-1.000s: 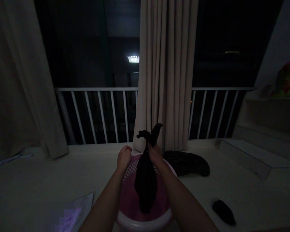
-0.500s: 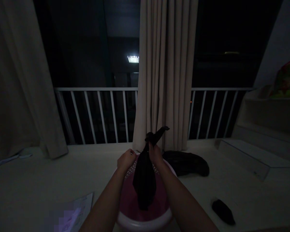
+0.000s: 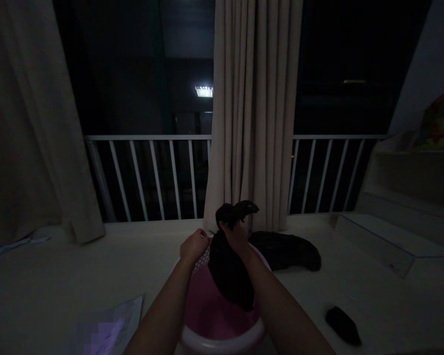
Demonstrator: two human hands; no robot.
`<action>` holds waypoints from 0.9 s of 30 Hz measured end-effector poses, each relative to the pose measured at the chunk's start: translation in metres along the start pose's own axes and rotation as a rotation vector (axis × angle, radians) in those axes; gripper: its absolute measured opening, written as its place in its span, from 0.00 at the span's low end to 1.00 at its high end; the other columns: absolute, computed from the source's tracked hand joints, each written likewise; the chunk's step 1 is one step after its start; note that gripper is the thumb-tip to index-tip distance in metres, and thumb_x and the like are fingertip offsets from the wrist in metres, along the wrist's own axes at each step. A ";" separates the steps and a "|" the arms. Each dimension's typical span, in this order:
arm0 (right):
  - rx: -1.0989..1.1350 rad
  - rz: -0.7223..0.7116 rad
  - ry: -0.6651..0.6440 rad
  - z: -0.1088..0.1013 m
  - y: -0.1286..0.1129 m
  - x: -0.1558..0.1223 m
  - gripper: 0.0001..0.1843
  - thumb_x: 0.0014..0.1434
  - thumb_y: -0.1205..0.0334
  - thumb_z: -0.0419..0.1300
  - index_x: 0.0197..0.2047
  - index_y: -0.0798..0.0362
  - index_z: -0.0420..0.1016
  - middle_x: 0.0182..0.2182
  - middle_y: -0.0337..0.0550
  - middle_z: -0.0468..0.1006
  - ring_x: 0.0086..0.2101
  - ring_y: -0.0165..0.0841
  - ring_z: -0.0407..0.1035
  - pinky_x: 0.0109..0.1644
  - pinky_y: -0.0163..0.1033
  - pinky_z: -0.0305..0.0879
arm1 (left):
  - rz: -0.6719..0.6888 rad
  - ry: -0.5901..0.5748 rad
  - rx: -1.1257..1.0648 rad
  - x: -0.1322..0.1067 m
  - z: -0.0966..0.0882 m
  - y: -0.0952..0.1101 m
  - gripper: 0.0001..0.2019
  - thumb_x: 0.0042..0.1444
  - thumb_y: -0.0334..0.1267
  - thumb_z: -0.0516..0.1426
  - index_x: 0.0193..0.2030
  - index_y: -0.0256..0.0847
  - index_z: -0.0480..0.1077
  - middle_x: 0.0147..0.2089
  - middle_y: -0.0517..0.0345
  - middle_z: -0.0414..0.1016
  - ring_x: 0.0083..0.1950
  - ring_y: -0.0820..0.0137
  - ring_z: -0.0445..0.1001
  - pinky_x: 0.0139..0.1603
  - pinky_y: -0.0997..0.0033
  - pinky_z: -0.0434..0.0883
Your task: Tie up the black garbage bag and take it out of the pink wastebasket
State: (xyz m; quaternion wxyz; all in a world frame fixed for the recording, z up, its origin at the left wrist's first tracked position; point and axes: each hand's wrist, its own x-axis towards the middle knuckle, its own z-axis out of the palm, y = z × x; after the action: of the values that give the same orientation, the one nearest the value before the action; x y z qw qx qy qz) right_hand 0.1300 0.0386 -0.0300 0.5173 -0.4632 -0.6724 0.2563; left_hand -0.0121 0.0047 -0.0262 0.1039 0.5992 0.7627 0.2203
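Note:
A pink basket (image 3: 202,308) with a pale rim and a perforated upper wall stands on the floor before me. My left hand (image 3: 194,245) is closed at its far left rim. My right hand (image 3: 238,236) is wrapped round the gathered neck of a black bag (image 3: 229,273), which looks like thin plastic. The bag's twisted top sticks up above my fingers, and its body hangs slanted inside the basket, its lower end toward the right wall. Darkness hides the finer detail of the bag.
Another black bag (image 3: 288,250) lies on the floor behind the basket's right side. A small dark object (image 3: 343,325) lies at right front, and a sheet (image 3: 128,315) at left front. Behind are a curtain (image 3: 257,113) and white railing (image 3: 144,137); a pale box (image 3: 377,241) stands right.
The bag's lower end has swung right, from hanging nearly straight to slanting. Its twisted top has dropped slightly and bent over. My left hand has stayed at the rim.

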 end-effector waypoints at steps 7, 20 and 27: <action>0.078 -0.090 0.026 0.004 0.010 0.001 0.26 0.41 0.72 0.52 0.47 0.55 0.64 0.40 0.43 0.72 0.41 0.33 0.68 0.46 0.37 0.64 | 0.003 0.002 -0.008 -0.003 -0.001 0.001 0.11 0.52 0.45 0.47 0.36 0.47 0.66 0.42 0.54 0.77 0.45 0.60 0.73 0.38 0.66 0.64; -0.081 0.049 0.096 -0.006 -0.001 0.001 0.32 0.41 0.65 0.57 0.52 0.55 0.60 0.46 0.49 0.70 0.43 0.37 0.67 0.47 0.40 0.63 | -0.001 -0.008 0.003 -0.005 -0.005 0.003 0.11 0.52 0.46 0.47 0.38 0.46 0.66 0.42 0.53 0.77 0.45 0.60 0.74 0.38 0.66 0.65; -0.068 -0.039 0.027 -0.003 0.007 0.001 0.26 0.42 0.67 0.56 0.48 0.55 0.64 0.41 0.45 0.72 0.40 0.35 0.68 0.47 0.41 0.63 | 0.021 -0.008 0.016 -0.003 -0.002 0.003 0.14 0.52 0.48 0.48 0.40 0.47 0.67 0.41 0.54 0.77 0.45 0.60 0.74 0.39 0.66 0.65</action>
State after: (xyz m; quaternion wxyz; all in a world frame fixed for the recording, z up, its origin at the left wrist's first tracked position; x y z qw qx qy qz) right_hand 0.1348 0.0423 -0.0341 0.5151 -0.4708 -0.6826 0.2168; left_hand -0.0102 0.0021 -0.0233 0.0998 0.6088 0.7576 0.2131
